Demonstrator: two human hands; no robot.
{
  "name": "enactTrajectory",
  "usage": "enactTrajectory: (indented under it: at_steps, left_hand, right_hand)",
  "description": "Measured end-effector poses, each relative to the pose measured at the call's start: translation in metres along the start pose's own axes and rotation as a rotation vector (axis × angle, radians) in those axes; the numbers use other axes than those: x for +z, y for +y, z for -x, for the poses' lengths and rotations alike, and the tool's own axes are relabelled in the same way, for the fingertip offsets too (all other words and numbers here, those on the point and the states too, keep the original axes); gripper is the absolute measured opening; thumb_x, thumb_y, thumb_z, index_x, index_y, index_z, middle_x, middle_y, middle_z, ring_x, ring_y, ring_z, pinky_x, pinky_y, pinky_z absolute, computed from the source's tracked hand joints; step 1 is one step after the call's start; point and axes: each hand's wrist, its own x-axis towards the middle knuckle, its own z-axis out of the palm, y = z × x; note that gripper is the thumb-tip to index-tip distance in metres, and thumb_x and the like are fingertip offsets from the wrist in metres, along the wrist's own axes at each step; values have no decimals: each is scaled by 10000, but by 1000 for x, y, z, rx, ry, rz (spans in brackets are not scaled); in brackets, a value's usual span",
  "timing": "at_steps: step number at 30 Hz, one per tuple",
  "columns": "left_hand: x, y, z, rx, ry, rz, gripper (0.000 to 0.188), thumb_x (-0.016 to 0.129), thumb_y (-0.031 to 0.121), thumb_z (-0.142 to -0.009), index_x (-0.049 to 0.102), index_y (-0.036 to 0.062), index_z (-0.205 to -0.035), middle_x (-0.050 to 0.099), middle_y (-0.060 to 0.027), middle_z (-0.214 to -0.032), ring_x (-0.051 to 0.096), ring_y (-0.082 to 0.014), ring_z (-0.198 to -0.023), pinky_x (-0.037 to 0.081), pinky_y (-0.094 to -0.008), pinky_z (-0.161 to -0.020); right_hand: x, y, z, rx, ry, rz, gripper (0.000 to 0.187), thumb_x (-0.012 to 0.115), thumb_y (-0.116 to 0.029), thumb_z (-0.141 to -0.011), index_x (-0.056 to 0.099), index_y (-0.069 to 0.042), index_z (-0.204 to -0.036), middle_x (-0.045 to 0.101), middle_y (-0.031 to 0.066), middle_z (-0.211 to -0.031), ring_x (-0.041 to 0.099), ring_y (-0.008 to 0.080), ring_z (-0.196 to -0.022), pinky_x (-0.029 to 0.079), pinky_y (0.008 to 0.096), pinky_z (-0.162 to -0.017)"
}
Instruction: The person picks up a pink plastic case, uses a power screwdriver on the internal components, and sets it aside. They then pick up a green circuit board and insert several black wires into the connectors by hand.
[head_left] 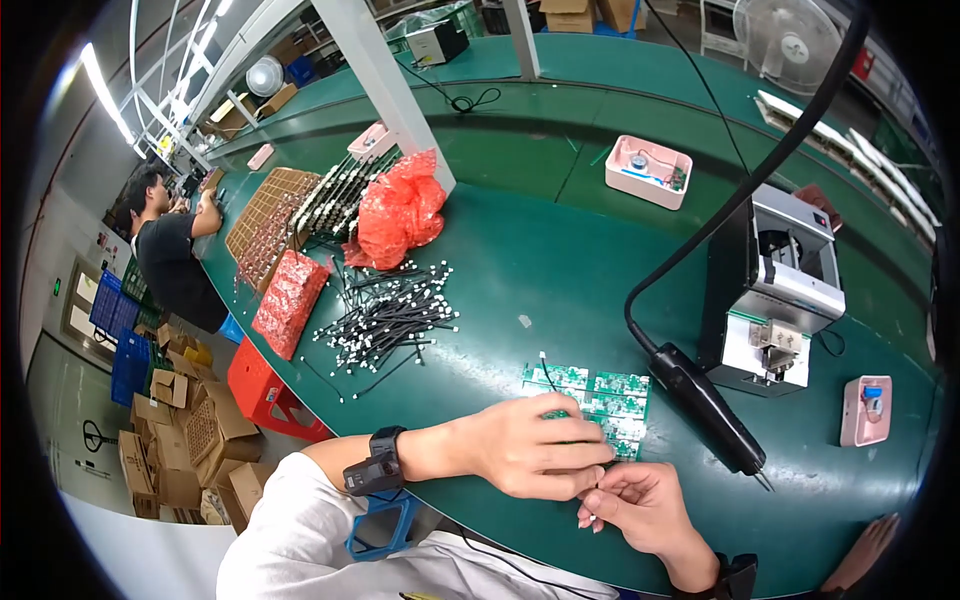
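My left hand point(530, 445) is curled above the circuit boards point(618, 402), its fingers closed round a thin black cable point(547, 372). One end of that cable, with a white plug, sticks up behind the knuckles. Close against its fingertips, my right hand point(640, 505) pinches a small white connector point(592, 517); whether it belongs to the same cable is hidden by the fingers. The green boards lie in a panel just beyond both hands. Farther left is a loose heap of black cables point(385, 315) with white plugs.
A black handheld tool point(705, 405) with metal prongs hangs on a thick cord at right, before a benchtop machine point(775, 290). Pink bins point(650, 185) hold small parts. Red bubble wrap point(400, 210) lies beyond the cables. Another person's hand point(868, 550) rests at lower right; a person point(175, 245) sits far left.
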Motion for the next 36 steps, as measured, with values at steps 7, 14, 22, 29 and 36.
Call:
enactTrajectory:
  at_steps: [7, 14, 22, 29, 36]
  left_hand:
    - [-29, -14, 20, -494, -61, -290, 284, 804, 238, -907, 702, 74, -1116, 668, -68, -907, 634, -225, -798, 535, -372, -660]
    - [-28, 8, 33, -607, -415, -309, 474, 803, 355, -910, 706, 47, -1258, 615, -42, -852, 612, -216, -799, 523, -335, -619]
    - [-48, 38, 21, -441, -604, -36, 644, 776, 540, -892, 710, 53, -1309, 541, -24, -888, 544, -184, -813, 510, -309, -631]
    - [-17, 17, 12, -287, -592, 9, 732, 725, 664, -870, 719, 59, -1282, 491, -3, -861, 495, -158, -823, 480, -284, -622]
    - [-11, 31, 20, -202, -469, -24, 782, 685, 712, -886, 716, 31, -1267, 493, -7, -853, 484, -156, -813, 406, -258, -550]
  right_hand:
    - [-23, -1, -7, -354, 96, 198, 117, 761, -43, -982, 738, 71, -990, 719, 145, -869, 676, 161, -661, 578, 258, -644]
    - [-26, -9, -1, -483, 352, 339, 166, 787, -88, -969, 745, 61, -910, 718, 123, -855, 650, 134, -648, 553, 257, -633]
    - [-28, -33, -6, -404, 531, 1093, 98, 789, -42, -930, 761, 53, -930, 736, 110, -819, 646, 144, -603, 490, 293, -562]
    - [-33, -24, 0, -426, 594, 1355, 59, 784, 2, -901, 777, 21, -957, 747, 127, -851, 656, 199, -609, 492, 327, -568]
    - [-18, -41, 2, -363, 586, 1298, 53, 785, 12, -890, 773, 15, -941, 757, 115, -866, 672, 206, -638, 507, 324, -585]
